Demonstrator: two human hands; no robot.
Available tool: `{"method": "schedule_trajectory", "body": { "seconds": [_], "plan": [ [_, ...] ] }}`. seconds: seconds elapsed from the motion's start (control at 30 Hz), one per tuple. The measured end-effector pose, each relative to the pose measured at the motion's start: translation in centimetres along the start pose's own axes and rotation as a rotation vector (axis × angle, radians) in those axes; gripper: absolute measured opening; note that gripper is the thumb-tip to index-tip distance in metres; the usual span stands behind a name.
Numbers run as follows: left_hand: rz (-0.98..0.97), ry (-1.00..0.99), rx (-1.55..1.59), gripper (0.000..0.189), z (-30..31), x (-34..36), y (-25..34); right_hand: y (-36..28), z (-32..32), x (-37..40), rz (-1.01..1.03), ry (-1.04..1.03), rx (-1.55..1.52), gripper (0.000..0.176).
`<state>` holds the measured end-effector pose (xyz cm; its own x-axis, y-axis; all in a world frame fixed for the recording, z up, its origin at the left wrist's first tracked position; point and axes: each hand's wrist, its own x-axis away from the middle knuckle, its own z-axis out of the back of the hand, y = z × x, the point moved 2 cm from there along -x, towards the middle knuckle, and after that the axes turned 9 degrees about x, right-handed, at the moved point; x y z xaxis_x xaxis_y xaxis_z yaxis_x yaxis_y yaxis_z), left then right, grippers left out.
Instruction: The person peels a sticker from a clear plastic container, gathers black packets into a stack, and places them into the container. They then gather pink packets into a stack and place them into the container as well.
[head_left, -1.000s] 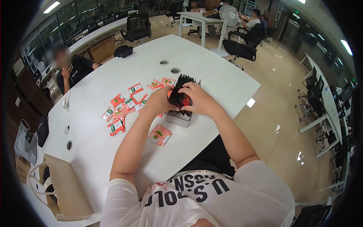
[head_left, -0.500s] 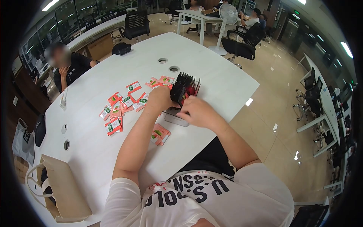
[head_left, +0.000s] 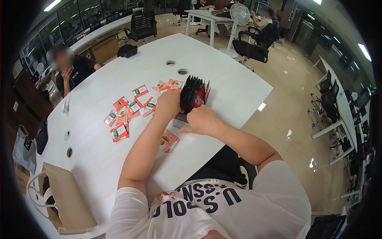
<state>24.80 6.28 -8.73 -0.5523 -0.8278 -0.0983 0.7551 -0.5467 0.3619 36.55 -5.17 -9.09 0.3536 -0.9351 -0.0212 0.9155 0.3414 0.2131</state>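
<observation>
A tight row of black sachets (head_left: 193, 93) with red patches stands upright in a light-coloured box (head_left: 181, 120) near the table's right side. Against the left side of the row, my left hand (head_left: 169, 104) is closed, its fingertips hidden by the packets. My right hand (head_left: 202, 120) is curled on the near side of the sachets, thumb stretched out towards the box. Its fingertips are partly hidden too. Several red and white sachets (head_left: 134, 105) lie loosely left of my left hand. More red sachets (head_left: 169, 141) lie in front of the box, partly behind my left forearm.
The white table (head_left: 99, 171) has round cable holes (head_left: 183, 72). A beige tote bag (head_left: 69, 199) stands at its near left, and a black pouch (head_left: 127, 51) lies at the far edge. A person (head_left: 75, 75) sits at the left. A white fan (head_left: 240, 16) stands beyond.
My right hand has moved slightly left and up against the near side of the black sachets, and my right elbow has swung outward. My left hand has barely moved.
</observation>
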Motion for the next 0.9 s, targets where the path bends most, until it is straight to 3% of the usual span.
{"method": "schedule_trajectory", "body": {
  "seconds": [0.1,0.2,0.4,0.5,0.6,0.7,0.8,0.9],
  "plan": [
    [0.026,0.022,-0.008,0.041,0.0,0.1,0.2,0.8,1.2,0.0,-0.048,0.105,-0.033,0.081],
    [0.012,0.012,-0.005,0.043,0.4,0.4,0.4,1.6,3.3,0.0,-0.085,-0.018,-0.074,0.073],
    [0.023,-0.062,0.045,0.054,0.8,0.3,0.3,2.8,1.3,0.1,-0.055,0.092,-0.313,0.067],
    [0.006,0.022,0.018,0.063,0.9,0.8,1.0,3.1,1.7,0.2,-0.063,0.011,-0.359,0.066],
    [-0.063,0.068,-0.005,0.068,0.7,0.9,1.1,4.0,2.0,0.5,-0.025,0.148,-0.089,0.069],
    [-0.078,0.091,-0.027,0.063,0.9,1.2,1.6,4.4,1.3,0.0,0.002,0.135,0.028,0.074],
    [-0.072,0.063,-0.006,0.061,1.5,1.3,2.0,4.6,1.9,-0.5,-0.025,-0.086,0.098,0.082],
    [-0.059,0.044,0.010,0.061,1.9,1.3,2.0,4.5,0.9,-0.5,0.011,-0.143,0.070,0.090]
  ]
}}
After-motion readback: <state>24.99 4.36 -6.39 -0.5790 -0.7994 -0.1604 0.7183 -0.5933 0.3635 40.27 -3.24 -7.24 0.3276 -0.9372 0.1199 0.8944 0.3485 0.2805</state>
